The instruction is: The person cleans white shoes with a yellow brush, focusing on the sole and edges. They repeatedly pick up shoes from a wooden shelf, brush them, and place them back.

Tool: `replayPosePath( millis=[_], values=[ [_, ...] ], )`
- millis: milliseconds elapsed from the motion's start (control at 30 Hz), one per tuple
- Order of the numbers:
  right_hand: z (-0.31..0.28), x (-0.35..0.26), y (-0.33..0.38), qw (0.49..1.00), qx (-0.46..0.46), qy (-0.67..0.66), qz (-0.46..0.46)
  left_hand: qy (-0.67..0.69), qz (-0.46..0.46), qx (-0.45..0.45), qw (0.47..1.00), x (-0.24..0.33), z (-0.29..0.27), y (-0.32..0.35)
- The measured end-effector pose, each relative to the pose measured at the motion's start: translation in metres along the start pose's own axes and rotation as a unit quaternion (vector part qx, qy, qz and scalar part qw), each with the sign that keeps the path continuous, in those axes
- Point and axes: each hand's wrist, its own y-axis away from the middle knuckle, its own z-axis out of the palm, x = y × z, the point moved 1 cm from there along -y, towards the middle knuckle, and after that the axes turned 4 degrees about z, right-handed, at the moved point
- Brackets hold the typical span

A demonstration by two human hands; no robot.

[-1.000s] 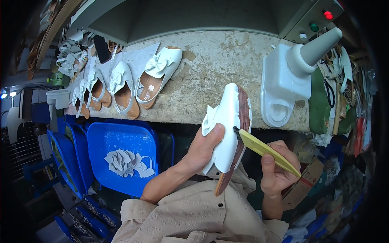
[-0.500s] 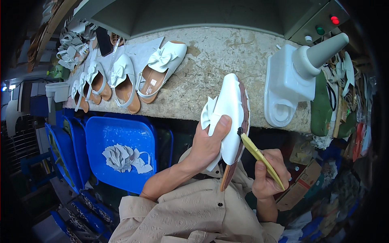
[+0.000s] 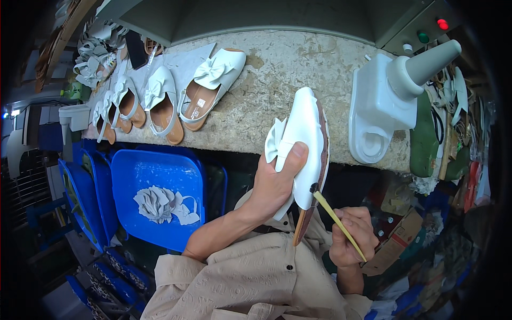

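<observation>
My left hand (image 3: pixel 276 184) grips a white shoe (image 3: pixel 304 136) with a bow on its upper. The shoe stands toe up and is turned so that its brown sole edge faces right. The left thumb presses on the white upper. In my right hand (image 3: pixel 354 234) is a slim yellow-handled brush (image 3: pixel 340 221) with a small dark tip. That tip touches the upper's edge near the sole, toward the lower part of the shoe. Some right fingers are hidden behind the handle.
Several finished-looking white bow sandals (image 3: pixel 210 80) stand on the worn bench (image 3: pixel 298 58) at left. A white plastic pot (image 3: pixel 381 101) with a grey cone is at right. Below the bench, a blue chair (image 3: pixel 154 173) carries white cut pieces (image 3: pixel 162 205). A grey hood (image 3: pixel 256 18) overhangs the back.
The brush tip has moved slightly down along the shoe's edge, and its handle has turned edge-on. My right hand has shifted a little left and down. The left hand keeps its grip.
</observation>
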Motion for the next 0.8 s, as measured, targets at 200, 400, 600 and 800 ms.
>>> replayPosePath(
  millis=[200, 400, 600, 800],
  values=[
    [-0.007, -0.005, 0.012, 0.999, -0.04, -0.014, 0.004, -0.002, 0.031, 0.002, 1.0, 0.001, 0.003, -0.004],
    [-0.009, -0.008, 0.009, 0.998, -0.056, 0.015, -0.027, -0.021, 0.04, 0.008, 0.999, 0.001, 0.004, -0.007],
    [-0.019, -0.012, 0.002, 0.992, -0.104, 0.052, -0.039, -0.035, 0.084, 0.007, 0.996, 0.003, 0.006, -0.011],
    [-0.025, 0.001, -0.001, 0.989, -0.068, -0.101, 0.088, -0.019, 0.042, -0.012, 0.999, 0.006, 0.002, -0.011]
  ],
)
